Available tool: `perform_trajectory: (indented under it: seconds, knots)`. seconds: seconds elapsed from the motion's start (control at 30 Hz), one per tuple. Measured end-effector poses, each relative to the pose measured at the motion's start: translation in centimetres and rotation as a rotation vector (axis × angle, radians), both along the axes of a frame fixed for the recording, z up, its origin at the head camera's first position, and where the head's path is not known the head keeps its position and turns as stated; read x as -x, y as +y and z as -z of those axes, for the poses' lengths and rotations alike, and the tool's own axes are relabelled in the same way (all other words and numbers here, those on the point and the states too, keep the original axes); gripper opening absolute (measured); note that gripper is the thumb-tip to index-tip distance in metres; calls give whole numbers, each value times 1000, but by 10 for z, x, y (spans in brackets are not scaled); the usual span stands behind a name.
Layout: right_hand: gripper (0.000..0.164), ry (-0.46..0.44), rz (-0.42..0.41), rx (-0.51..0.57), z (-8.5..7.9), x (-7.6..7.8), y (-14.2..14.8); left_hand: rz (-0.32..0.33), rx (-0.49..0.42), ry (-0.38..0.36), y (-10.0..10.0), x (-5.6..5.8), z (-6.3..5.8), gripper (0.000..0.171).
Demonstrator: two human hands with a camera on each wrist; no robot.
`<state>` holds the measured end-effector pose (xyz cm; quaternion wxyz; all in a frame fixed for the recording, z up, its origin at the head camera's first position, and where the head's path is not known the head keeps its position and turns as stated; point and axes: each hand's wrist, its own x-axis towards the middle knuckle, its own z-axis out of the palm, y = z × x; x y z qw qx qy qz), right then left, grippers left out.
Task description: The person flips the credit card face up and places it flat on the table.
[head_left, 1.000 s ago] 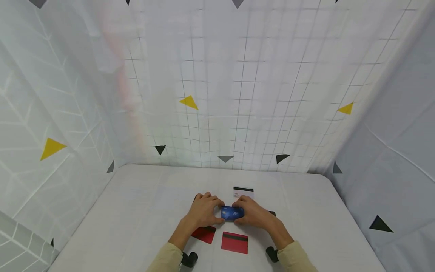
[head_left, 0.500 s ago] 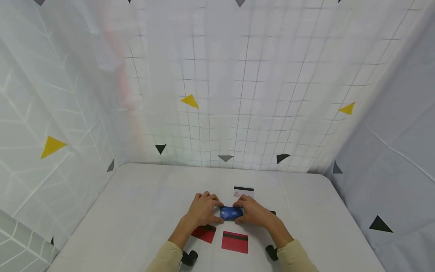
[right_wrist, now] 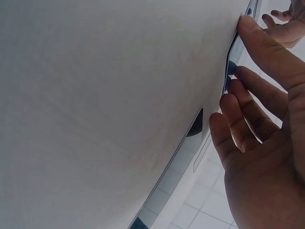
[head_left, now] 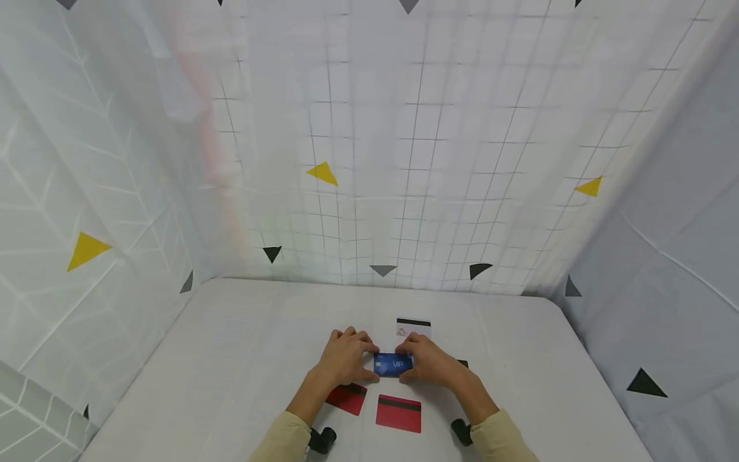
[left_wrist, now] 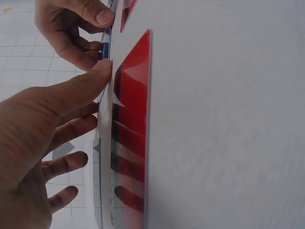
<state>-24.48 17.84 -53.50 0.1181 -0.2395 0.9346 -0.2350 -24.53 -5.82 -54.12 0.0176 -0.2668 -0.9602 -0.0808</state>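
The right end of the blue VIP card (head_left: 388, 366) is partly hidden by the right hand (head_left: 428, 361), and both wrist views catch it nearly edge-on, so whether it touches the white table (head_left: 248, 366) is hard to tell. The left hand (head_left: 344, 358) and its wrist cover part of the left red card (head_left: 349, 400); just a dark corner of the dark-cornered card (head_left: 463, 363) shows past the right wrist. The hands face each other, thumbs at the card's near edge and index fingers at its far edge, each pinching one end; the left hand's other fingers are spread apart. The card sits between them, long side crosswise, beyond the front red card (head_left: 399, 414) and nearer than the black-striped white card (head_left: 412, 329). Its face is glossy blue with a pale chip at the left and "VIP" in light letters.
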Motion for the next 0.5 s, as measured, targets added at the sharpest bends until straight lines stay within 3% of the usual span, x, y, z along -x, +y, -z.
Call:
perform_trajectory:
  seconds: [0.5]
  knots:
    - [56,-7,17,1,-1,-1,0,-1,-8,-2,0,-1,1,56]
